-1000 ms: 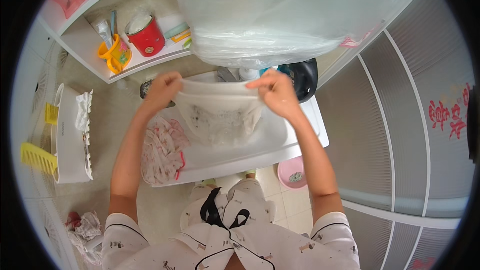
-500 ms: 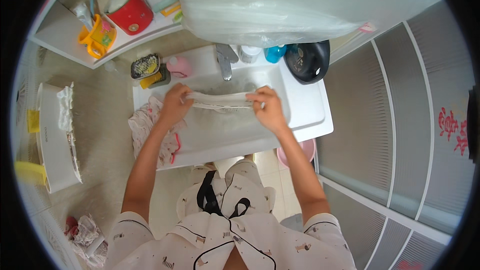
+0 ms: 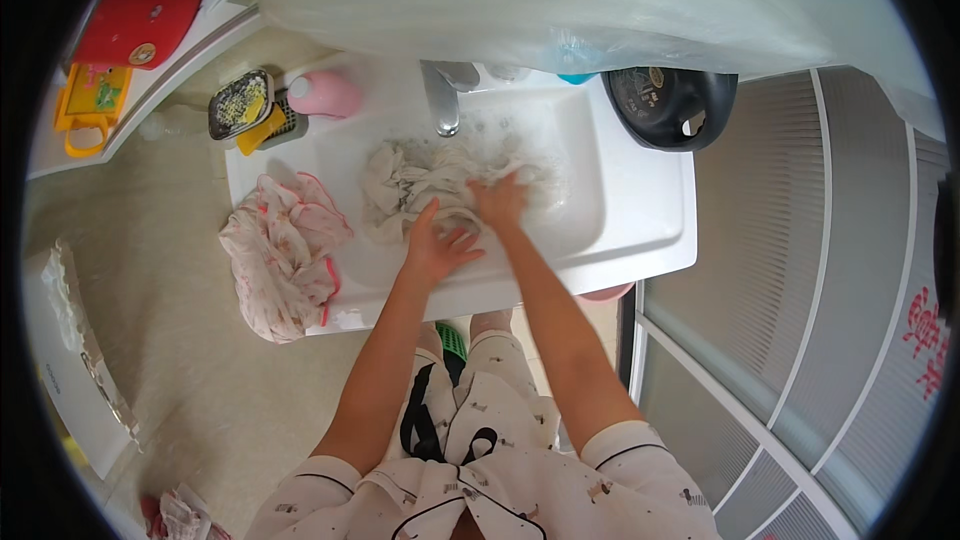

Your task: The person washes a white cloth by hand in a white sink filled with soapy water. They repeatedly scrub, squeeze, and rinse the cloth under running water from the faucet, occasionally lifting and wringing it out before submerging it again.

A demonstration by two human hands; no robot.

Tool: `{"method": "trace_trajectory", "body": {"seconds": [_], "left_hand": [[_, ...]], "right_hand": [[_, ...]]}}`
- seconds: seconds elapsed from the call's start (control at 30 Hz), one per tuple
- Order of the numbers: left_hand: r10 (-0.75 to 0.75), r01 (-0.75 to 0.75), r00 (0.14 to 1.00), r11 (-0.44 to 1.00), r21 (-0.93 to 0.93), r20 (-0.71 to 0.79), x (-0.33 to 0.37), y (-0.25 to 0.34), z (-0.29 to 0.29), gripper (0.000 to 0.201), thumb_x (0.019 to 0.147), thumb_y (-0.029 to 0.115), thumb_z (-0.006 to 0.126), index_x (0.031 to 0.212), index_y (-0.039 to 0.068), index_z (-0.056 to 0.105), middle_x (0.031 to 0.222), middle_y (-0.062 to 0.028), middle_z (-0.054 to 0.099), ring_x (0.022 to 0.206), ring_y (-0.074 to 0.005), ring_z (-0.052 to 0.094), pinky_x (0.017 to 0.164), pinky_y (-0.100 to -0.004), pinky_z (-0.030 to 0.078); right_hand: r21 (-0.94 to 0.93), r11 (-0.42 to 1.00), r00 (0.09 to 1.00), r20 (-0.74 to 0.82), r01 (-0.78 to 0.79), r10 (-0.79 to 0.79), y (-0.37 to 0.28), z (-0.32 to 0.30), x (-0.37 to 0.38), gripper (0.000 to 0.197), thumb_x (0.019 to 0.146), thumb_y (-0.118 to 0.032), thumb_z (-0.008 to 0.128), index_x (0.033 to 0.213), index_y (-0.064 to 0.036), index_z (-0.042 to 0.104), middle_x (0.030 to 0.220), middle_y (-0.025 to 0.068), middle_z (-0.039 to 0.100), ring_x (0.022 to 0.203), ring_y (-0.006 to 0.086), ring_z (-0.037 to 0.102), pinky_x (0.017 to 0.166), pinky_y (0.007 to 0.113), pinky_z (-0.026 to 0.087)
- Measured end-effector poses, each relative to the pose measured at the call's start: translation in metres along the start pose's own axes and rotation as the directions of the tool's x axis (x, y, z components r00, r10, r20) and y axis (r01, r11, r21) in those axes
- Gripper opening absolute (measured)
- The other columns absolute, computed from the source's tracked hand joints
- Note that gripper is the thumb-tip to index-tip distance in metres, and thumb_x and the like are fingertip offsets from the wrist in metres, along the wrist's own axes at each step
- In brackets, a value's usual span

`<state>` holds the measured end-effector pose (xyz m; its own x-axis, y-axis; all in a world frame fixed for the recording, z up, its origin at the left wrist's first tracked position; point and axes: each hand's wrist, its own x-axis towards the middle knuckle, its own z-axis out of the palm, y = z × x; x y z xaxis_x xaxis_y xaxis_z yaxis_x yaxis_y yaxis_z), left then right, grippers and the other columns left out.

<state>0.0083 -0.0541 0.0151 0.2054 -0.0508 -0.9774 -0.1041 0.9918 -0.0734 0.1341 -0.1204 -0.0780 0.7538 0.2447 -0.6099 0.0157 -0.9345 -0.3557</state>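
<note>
Soaked off-white cloth [image 3: 385,183], heaped in loose, wet folds inside the basin of the white sink [image 3: 655,225], left of its middle, with a darker greyish mark among the creases. Whitish water alongside, blurred toward the right. Just behind, the metal faucet [image 3: 440,100], spout pointing at the cloth. On the left rear ledge, a pink bottle [image 3: 328,95], and near it a dark-rimmed dish [image 3: 238,108] of yellow and whitish bits, touching a yellow block [image 3: 260,131]. Draped over the left end of the sink, a pale patterned garment [image 3: 280,255] with pink edging. At the right rear corner, a black plastic basin [image 3: 665,105]. Overhanging the rear, translucent plastic sheeting [image 3: 560,0], partly hiding a blue bottle [image 3: 577,78].

Left hand [image 3: 438,248] over the basin's near side, fingers spread wide, holding nothing, close to the cloth; cannot tell about contact. Right hand [image 3: 502,202] down on the cloth's right part, hiding some of it; fingers blurred, cannot tell how far open or whether gripping.
</note>
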Motion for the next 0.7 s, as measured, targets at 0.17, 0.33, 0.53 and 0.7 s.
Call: {"method": "trace_trajectory", "body": {"seconds": [0.17, 0.33, 0.53, 0.7], "left_hand": [[0.281, -0.253, 0.77, 0.959, -0.129, 0.574, 0.038, 0.04, -0.008, 0.071, 0.092, 0.05, 0.054, 0.144, 0.006, 0.036, 0.141, -0.015, 0.044, 0.128, -0.0322, 0.046, 0.106, -0.0515, 0.039], [0.263, -0.26, 0.65, 0.959, -0.117, 0.713, 0.072, 0.039, -0.006, 0.056, 0.096, 0.044, 0.044, 0.137, 0.006, 0.044, 0.137, -0.0129, 0.05, 0.125, -0.0307, 0.049, 0.106, -0.0471, 0.04], [0.259, -0.273, 0.857, 0.961, -0.034, 0.446, 0.059, 0.033, 0.023, 0.042, 0.099, 0.03, 0.038, 0.131, 0.005, 0.051, 0.134, -0.0103, 0.055, 0.121, -0.0279, 0.053, 0.104, -0.0436, 0.043], [0.248, -0.299, 0.893, 0.95, 0.085, 0.375, 0.035, 0.031, -0.009, 0.043, 0.096, 0.031, 0.049, 0.133, 0.008, 0.05, 0.133, -0.0079, 0.056, 0.122, -0.0269, 0.053, 0.103, -0.0428, 0.043]], "right_hand": [[0.33, 0.788, 0.854, -0.183, 0.52, -0.487, -0.059, -0.001, -0.122, 0.051, 0.073, -0.028, 0.075, 0.116, -0.0057, 0.059, 0.11, 0.02, 0.059, 0.101, 0.0377, 0.058, 0.083, 0.047, 0.048], [0.145, 0.813, 0.79, -0.381, 0.564, -0.481, -0.07, -0.004, -0.141, 0.037, 0.075, -0.033, 0.074, 0.1, -0.0077, 0.065, 0.089, 0.015, 0.065, 0.079, 0.0366, 0.065, 0.065, 0.047, 0.052], [0.035, 0.959, 0.898, -0.362, 0.28, -0.249, -0.028, -0.02, -0.024, 0.041, 0.082, -0.039, 0.068, 0.103, -0.0045, 0.067, 0.096, 0.02, 0.068, 0.086, 0.0374, 0.066, 0.07, 0.05, 0.052], [-0.045, 0.959, 0.832, -0.487, 0.28, -0.266, 0.0, -0.032, -0.008, 0.06, 0.086, -0.045, 0.063, 0.125, 0.0002, 0.054, 0.125, 0.0264, 0.054, 0.113, 0.0394, 0.055, 0.091, 0.051, 0.045]]}}
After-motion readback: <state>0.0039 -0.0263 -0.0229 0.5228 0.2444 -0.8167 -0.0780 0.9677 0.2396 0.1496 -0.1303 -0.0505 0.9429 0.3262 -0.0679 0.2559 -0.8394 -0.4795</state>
